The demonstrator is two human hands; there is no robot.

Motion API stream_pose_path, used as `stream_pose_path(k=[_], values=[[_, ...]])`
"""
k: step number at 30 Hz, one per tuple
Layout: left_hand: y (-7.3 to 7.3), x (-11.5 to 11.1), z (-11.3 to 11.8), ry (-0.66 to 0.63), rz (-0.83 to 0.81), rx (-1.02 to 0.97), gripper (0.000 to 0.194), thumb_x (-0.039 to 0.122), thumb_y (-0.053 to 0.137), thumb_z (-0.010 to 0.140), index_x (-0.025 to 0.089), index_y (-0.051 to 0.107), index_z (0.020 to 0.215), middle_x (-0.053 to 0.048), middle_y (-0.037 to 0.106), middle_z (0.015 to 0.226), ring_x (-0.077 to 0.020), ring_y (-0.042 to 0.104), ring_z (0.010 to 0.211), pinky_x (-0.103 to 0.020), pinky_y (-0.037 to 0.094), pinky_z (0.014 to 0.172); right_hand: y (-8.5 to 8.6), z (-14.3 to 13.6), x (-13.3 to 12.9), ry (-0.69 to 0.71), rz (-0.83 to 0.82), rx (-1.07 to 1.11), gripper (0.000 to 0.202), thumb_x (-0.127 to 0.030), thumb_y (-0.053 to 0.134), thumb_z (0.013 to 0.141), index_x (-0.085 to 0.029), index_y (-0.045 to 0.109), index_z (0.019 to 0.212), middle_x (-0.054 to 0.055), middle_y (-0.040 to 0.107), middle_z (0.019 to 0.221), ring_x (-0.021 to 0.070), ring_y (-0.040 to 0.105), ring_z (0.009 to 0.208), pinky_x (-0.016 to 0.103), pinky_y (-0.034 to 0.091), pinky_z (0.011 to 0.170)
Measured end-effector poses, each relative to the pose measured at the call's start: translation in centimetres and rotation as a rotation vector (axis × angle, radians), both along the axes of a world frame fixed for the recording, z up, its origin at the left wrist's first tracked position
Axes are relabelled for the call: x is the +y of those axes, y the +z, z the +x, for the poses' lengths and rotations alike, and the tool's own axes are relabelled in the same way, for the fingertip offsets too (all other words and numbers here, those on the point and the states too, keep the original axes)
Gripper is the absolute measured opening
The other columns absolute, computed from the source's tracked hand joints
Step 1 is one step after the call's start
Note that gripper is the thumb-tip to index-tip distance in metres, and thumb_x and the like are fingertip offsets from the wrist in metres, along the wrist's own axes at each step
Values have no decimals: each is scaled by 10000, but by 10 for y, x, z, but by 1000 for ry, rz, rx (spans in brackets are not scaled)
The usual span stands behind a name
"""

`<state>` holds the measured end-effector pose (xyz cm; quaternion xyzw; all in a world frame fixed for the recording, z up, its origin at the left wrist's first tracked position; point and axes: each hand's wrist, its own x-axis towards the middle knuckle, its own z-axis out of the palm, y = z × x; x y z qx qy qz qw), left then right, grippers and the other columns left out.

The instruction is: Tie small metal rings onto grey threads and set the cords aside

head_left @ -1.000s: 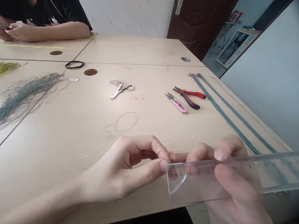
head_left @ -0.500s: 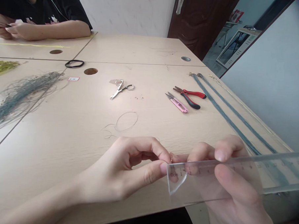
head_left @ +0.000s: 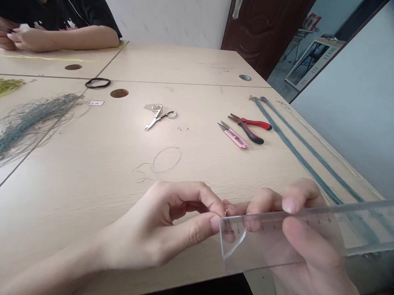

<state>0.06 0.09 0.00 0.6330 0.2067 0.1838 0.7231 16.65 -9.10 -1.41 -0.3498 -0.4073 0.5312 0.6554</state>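
Note:
A clear plastic ruler lies slanted across the lower right, its zero end toward the left. My right hand is closed on it, thumb in front and fingers behind and over the top edge. My left hand pinches at the ruler's zero corner with thumb and index finger. A tiny gold-coloured piece shows at those fingertips, just above the ruler's edge; whether anything else is pinched there is hidden. Beyond my hands, a loop of thin thread rests on the table.
On the table lie silver scissors, pink snips, red-black pliers, a black band, a grey-blue thread bundle and blue strands. A person sits at the far left.
Both hands and the ruler stay almost in place. The gold-coloured piece shows slightly more above the ruler's edge. The person's hands across the table have shifted slightly.

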Motion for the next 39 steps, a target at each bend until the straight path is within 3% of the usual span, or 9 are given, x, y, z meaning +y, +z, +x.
stream_pose_path(k=[12, 22, 39], values=[[-1, -2, -1, -20, -29, -29, 84, 174, 532, 861, 185, 581, 794, 30, 623, 768, -61, 557, 675, -138, 440, 616, 0, 0, -2, 5, -12, 31, 64, -229, 459, 894, -285, 447, 865, -16, 659, 817, 264, 639, 961, 508, 536, 747], [0, -1, -3, -17, -1, -10, 80, 166, 532, 856, 190, 588, 804, 10, 633, 786, -88, 581, 689, -173, 456, 615, 0, -1, -1, 12, 9, 57, 57, -224, 453, 896, -268, 441, 862, -10, 649, 809, 277, 651, 909, 520, 516, 735], [-1, 0, -2, -40, 15, -34, 103, 142, 520, 869, 189, 577, 797, 40, 617, 783, -48, 561, 705, -125, 450, 638, 1, -2, 0, 44, 7, 99, 72, -200, 446, 898, -264, 449, 865, -9, 654, 821, 276, 641, 944, 471, 532, 712]])
